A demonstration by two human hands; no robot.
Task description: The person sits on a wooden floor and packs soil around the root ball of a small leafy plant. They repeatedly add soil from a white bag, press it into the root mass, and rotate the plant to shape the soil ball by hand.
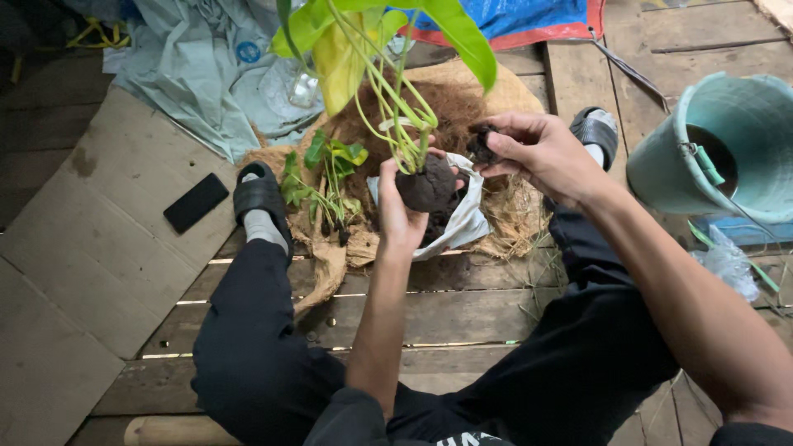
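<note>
Black-trousered legs (264,347) frame the left hand (400,216), fingers wrapped around a green-stemmed plant's dark round soil ball (427,187), while the right hand (537,150) pinches a dark soil clump (481,144) beside it.

Teal bucket (727,149), black phone (196,202), grey tarp (206,74).

Left hand (402,206) raised from between the knees, forearm near vertical, fingers curled closed in a grip. Right hand (533,149) reaches in from the right, arm bent, fingertips pinched together. Seated, legs spread.
</note>
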